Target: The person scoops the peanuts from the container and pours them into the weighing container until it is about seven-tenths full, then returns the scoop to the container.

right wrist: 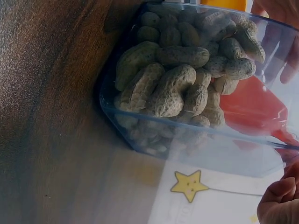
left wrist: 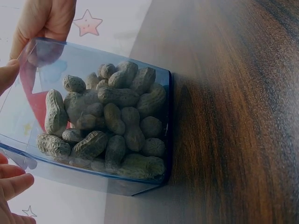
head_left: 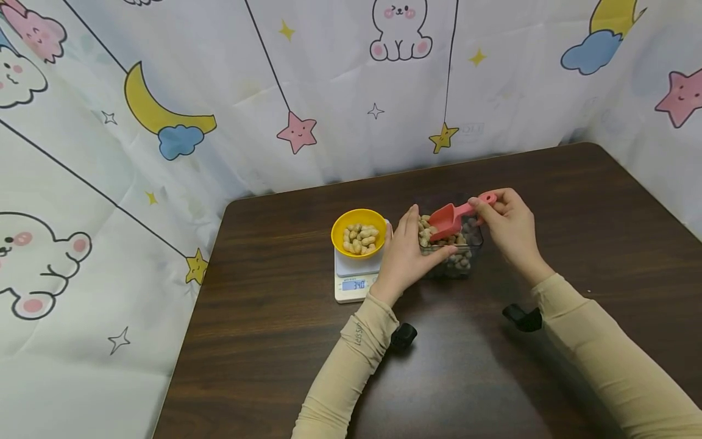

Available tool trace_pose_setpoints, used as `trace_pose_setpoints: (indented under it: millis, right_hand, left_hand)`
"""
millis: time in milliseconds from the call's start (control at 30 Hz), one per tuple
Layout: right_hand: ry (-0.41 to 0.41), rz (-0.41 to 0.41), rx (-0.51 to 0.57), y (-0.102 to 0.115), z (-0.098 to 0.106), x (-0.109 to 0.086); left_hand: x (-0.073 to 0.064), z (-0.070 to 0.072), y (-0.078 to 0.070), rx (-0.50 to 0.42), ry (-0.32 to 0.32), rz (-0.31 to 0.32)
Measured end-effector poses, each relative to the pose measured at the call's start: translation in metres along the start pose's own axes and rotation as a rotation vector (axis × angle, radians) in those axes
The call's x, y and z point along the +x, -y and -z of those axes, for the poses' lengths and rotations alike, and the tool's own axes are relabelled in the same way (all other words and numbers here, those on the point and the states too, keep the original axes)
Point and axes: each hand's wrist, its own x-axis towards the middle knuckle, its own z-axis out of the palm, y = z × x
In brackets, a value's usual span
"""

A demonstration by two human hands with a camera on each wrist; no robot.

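One table (head_left: 263, 341) fronts cartoon fabric (head_left: 340, 79); right grip (head_left: 512, 231) pinches scoop (head_left: 445, 221), left grip (head_left: 406, 257) rests unclenched.

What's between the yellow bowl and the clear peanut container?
The left hand, per the head view: yellow bowl to one side, clear container to the other.

- A transparent bin (right wrist: 219, 151) occupies the middle of the view.
- Many unshelled peanuts (right wrist: 170, 91) lie piled inside, visible through its wall.
- A red scoop (right wrist: 254, 105) is in the bin, next to the peanuts.
- The right hand (right wrist: 281, 198) is at the lower right edge, with curled fingers.
- The left hand (right wrist: 285, 11) is in the upper right corner, partly behind the bin wall.
- The dark wooden table (right wrist: 51, 93) extends at left.
- Below, a yellow star (right wrist: 189, 185) decorates the white backdrop (right wrist: 229, 207).
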Motion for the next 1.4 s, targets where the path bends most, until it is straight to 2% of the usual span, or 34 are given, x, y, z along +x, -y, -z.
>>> trace_pose_setpoints:
  millis: [100, 333, 533, 667, 767, 900, 1100, 1200, 1400]
  right_hand:
    - [-0.006, -0.006, -0.013, -0.0007, 0.0004, 0.0013]
    - [-0.002, -0.07, 0.053, 0.0026, 0.0018, 0.0022]
    - [0.05, -0.025, 0.083, 0.003, 0.0035, 0.002]
    - [0.116, 0.016, 0.058, 0.0018, 0.0047, 0.003]
    - [0.134, 0.024, 0.027, 0.0023, 0.0053, 0.0029]
    - [0.113, -0.022, 0.021, 0.002, 0.0054, 0.0025]
    - [0.122, -0.143, 0.088, -0.0029, 0.0055, 0.0001]
    - [0.123, -0.154, 0.147, -0.0049, 0.0061, -0.0005]
    - [0.109, -0.173, 0.181, -0.0057, 0.0061, -0.0004]
  left_hand:
    - [0.0, -0.0004, 0.0001, -0.002, -0.001, 0.001]
    - [0.0009, -0.0012, -0.0001, 0.012, -0.005, -0.005]
    - [0.0015, 0.0, -0.0008, -0.001, -0.003, 0.001]
    - [0.0018, -0.0001, -0.0004, -0.008, -0.007, 0.001]
    - [0.0021, -0.0004, -0.0003, -0.011, -0.007, 0.002]
    - [0.0023, -0.0008, 0.0001, -0.022, -0.005, 0.014]
    - [0.0019, -0.0013, 0.0005, -0.027, 0.001, 0.023]
    - [0.0021, -0.0017, 0.0006, -0.036, 0.006, 0.024]
    - [0.0024, -0.0018, 0.0002, -0.041, 0.014, 0.032]
